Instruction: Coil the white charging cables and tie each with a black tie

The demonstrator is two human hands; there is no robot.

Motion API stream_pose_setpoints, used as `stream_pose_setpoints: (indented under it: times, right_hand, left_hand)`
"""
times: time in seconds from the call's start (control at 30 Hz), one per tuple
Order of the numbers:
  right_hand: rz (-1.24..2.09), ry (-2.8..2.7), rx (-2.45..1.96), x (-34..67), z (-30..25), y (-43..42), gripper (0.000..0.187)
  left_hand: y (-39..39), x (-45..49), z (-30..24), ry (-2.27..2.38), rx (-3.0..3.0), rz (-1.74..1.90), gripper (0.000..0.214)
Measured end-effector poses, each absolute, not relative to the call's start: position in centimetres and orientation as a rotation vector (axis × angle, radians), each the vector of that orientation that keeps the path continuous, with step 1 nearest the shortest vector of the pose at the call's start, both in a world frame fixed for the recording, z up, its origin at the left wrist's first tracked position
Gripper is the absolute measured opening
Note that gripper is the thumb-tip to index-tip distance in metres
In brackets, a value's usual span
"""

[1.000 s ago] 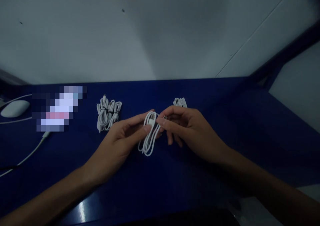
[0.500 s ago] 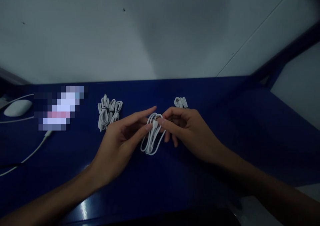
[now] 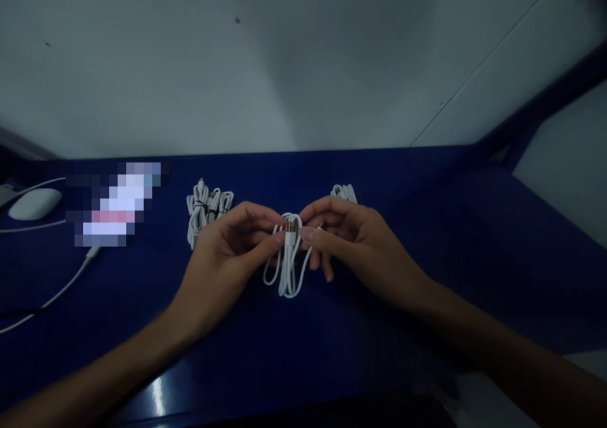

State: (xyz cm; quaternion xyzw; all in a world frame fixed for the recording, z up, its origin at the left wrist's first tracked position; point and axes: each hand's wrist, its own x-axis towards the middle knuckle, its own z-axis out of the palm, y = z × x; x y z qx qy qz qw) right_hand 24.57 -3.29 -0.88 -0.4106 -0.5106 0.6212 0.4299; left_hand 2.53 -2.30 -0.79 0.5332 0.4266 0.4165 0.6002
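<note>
Between my hands is a white USB cable (image 3: 289, 273), folded into several loops, its metal plug pointing away from me at the top. My left hand (image 3: 232, 251) pinches the loops from the left, thumb beside the plug. From the right, my right hand (image 3: 353, 238) grips the same cable between thumb and index finger, the other fingers curled below. Left of my left hand lies a group of bundled white cables (image 3: 202, 210) with dark ties. Behind my right hand, another white cable bundle (image 3: 344, 192) is partly hidden.
The blue tabletop (image 3: 294, 358) runs back to a pale wall (image 3: 190, 67). At the left are a white mouse (image 3: 35, 204) and a pixelated bright device (image 3: 121, 203) with a white charging cable (image 3: 71, 282) leading from it.
My left index finger has bent down from its stretched position onto the cable. The loops have turned more upright, and the plug now shows plainly between both thumbs.
</note>
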Motion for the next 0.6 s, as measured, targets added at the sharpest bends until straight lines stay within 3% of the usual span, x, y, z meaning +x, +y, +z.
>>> stream_pose_setpoints:
  times: [0.1,0.6]
  right_hand:
    - [1.513,-1.244,-1.05,24.51,-1.06,-3.37,0.039]
    - [1.429,-1.307,-1.114,24.32,-1.27,-3.33,0.03]
  left_hand:
    - [-2.1,2.48,-0.86,0.999,1.181,0.968,0.029]
    - [-2.25,2.63,-0.97,0.985,1.22,0.982,0.027]
